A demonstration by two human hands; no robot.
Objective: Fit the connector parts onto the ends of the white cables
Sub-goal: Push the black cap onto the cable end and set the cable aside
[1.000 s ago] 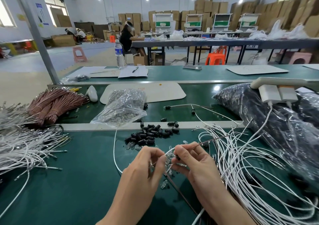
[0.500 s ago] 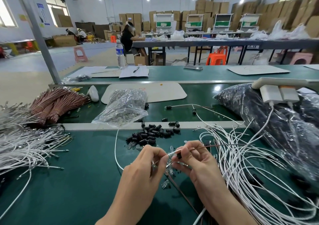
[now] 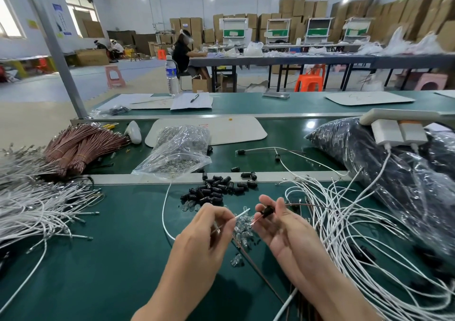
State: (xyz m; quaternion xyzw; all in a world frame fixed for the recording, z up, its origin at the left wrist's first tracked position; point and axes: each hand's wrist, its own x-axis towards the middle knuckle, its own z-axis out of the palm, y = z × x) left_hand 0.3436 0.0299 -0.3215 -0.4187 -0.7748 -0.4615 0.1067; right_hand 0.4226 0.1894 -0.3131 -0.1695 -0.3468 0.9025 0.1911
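Observation:
My left hand (image 3: 204, 237) pinches the end of a white cable (image 3: 242, 213) between thumb and fingertips, its tip pointing right. My right hand (image 3: 283, 224) holds a small black connector part (image 3: 267, 211) in its fingertips, with a thin brown wire (image 3: 310, 205) running off to the right from it. The two hands are a little apart above a heap of clear small parts (image 3: 242, 229). Just beyond lies a pile of black connector parts (image 3: 216, 190) on the green mat (image 3: 110, 259).
Loose white cables (image 3: 357, 222) spread to the right, and a bundle of white cables (image 3: 32, 212) lies at the left. Brown wire bundles (image 3: 78, 145), a clear bag of parts (image 3: 177, 153) and a big dark plastic bag (image 3: 394, 168) sit behind.
My hands have drawn apart. The white cable end now sticks out from my left fingers, and the black part shows in my right fingertips.

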